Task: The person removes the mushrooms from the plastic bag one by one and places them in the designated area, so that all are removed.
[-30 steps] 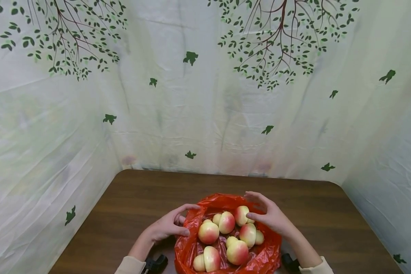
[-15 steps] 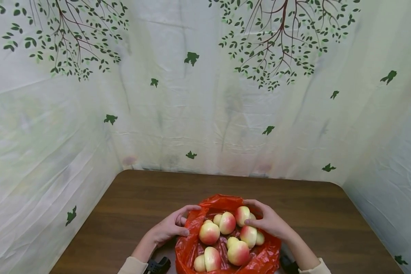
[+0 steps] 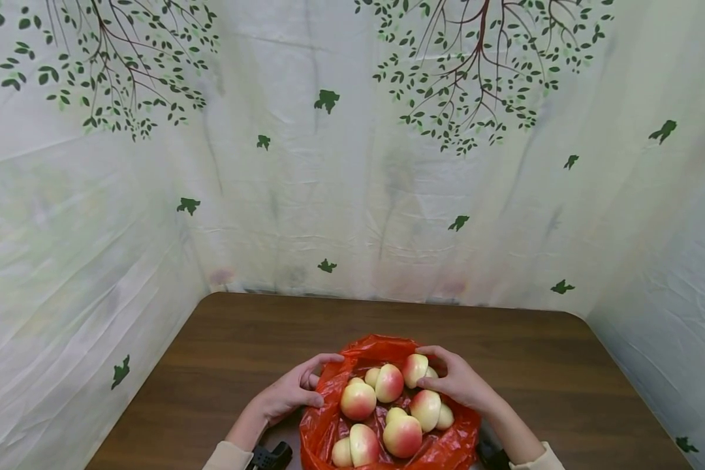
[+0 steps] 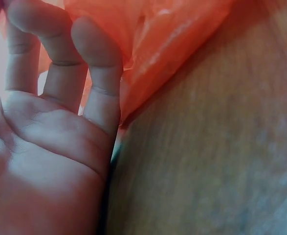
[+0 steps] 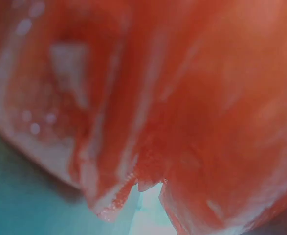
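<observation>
A crinkled red plastic bag lies spread wide on the table with several mushroom-shaped pieces in it, cream with red-blushed caps. At its left rim, my left hand grips the bag, thumb and index finger apart on the plastic. In the left wrist view, fingers of that left hand bend slightly beside the bag. At the far right, my right hand has thumb and fingers around a mushroom-shaped piece. Red plastic fills most of the right wrist view and hides that hand.
The brown wooden table reaches back to a pale curtain printed with leaves and branches, which also runs along both sides. A black wrist strap shows by the left sleeve.
My right hand has lowered, its fingers coming down around the far-right mushroom-shaped piece. A front piece has shifted slightly left. My left hand stays at the bag's rim.
</observation>
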Motion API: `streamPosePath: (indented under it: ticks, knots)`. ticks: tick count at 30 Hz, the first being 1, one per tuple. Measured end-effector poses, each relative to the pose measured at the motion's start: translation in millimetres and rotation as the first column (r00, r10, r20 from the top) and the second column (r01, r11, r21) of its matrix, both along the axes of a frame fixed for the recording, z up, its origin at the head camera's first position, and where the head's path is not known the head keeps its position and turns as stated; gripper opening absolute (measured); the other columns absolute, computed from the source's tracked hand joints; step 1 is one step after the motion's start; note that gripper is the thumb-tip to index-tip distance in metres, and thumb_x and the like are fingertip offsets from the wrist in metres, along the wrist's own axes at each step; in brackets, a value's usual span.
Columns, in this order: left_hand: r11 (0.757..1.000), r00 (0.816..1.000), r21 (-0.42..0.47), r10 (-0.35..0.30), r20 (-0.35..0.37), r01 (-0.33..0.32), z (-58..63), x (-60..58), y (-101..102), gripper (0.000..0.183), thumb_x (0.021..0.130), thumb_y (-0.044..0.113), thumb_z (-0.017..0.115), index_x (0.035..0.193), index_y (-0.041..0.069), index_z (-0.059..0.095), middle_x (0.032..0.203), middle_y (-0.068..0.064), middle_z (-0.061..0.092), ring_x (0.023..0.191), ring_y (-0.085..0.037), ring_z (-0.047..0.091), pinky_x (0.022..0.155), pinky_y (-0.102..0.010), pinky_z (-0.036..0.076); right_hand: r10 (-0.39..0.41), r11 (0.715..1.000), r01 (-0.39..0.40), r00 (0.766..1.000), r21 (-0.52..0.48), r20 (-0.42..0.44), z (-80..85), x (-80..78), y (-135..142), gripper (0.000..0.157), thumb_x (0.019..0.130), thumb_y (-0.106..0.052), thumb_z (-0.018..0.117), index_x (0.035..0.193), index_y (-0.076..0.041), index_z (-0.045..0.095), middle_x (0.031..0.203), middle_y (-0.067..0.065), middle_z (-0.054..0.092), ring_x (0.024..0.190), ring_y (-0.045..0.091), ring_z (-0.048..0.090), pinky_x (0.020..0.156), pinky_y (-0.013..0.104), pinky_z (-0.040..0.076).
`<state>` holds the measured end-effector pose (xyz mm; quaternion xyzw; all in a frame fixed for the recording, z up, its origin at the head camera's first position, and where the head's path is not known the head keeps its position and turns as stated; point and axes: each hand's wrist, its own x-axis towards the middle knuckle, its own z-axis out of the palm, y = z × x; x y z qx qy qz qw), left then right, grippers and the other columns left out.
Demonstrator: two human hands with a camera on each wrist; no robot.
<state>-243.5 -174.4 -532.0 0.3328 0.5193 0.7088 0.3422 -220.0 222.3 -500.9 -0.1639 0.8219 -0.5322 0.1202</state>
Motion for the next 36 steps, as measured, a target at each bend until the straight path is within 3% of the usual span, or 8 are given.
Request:
streamPosePath:
  ticks: [4,11,18,26,31,36]
  knots:
    - [1.0,1.0,-0.01,0.001,0.003,-0.001,0.2,-0.5,-0.4,0.069,0.104,-0.001,0.061,0.163,0.01,0.028,0.101,0.005,0.082,0.098,-0.014,0.08,0.084,-0.034,0.066,0.001,1.0,-0.001,1.0,-0.002,-0.013,0.0,0.1,0.4,0.06,0.098,-0.024,0.077,0.147,-0.001,0.052,0.141,0.025,0.063,0.122,0.034,0.067,0.092,0.03,0.06]
    - [1.0,1.0,-0.029,0.01,0.016,-0.01,-1.6,-1.0,-0.5,0.067,0.104,0.0,0.061,0.162,0.014,0.031,0.101,0.005,0.082,0.098,-0.014,0.08,0.085,-0.035,0.066,-0.046,0.999,0.046,0.999,-0.001,-0.009,8.6,4.2,-1.9,0.06,0.096,-0.023,0.08,0.147,-0.004,0.054,0.141,0.025,0.064,0.123,0.036,0.067,0.093,0.042,0.062]
    - [0.999,1.0,-0.044,0.011,0.014,-0.01,-1.2,-0.4,-1.4,0.068,0.104,0.001,0.062,0.163,0.013,0.031,0.099,0.006,0.081,0.097,-0.014,0.08,0.085,-0.035,0.066,-0.06,0.998,0.06,0.997,-0.001,-0.044,21.1,7.8,-0.3,0.06,0.096,-0.023,0.079,0.147,-0.004,0.054,0.141,0.026,0.063,0.123,0.036,0.067,0.091,0.035,0.062]
    - [0.998,0.999,-0.066,0.021,0.034,-0.019,-0.8,-0.5,-1.6,0.068,0.104,0.003,0.063,0.163,0.013,0.03,0.101,0.005,0.082,0.1,-0.014,0.08,0.088,-0.036,0.065,-0.144,0.989,0.143,0.989,-0.019,-0.044,39.4,8.2,11.1,0.06,0.097,-0.027,0.079,0.149,-0.008,0.054,0.145,0.021,0.063,0.127,0.038,0.066,0.099,0.047,0.063]
    - [0.998,0.999,-0.068,0.02,0.032,-0.018,-1.8,-0.8,-2.1,0.067,0.105,0.003,0.062,0.163,0.014,0.03,0.101,0.006,0.082,0.1,-0.014,0.08,0.088,-0.036,0.065,-0.202,0.979,0.199,0.975,-0.037,-0.093,47.4,6.6,28.4,0.061,0.097,-0.023,0.078,0.15,-0.007,0.053,0.145,0.023,0.062,0.126,0.036,0.068,0.095,0.038,0.064]
    - [0.998,0.999,-0.063,0.015,0.036,-0.012,-0.9,-0.5,-1.6,0.065,0.105,0.003,0.061,0.162,0.014,0.031,0.101,0.005,0.082,0.101,-0.015,0.08,0.088,-0.036,0.066,-0.252,0.967,0.246,0.959,-0.059,-0.13,52.4,-0.5,48.5,0.062,0.097,-0.019,0.078,0.15,-0.003,0.052,0.142,0.026,0.062,0.117,0.024,0.071,0.087,0.025,0.063]
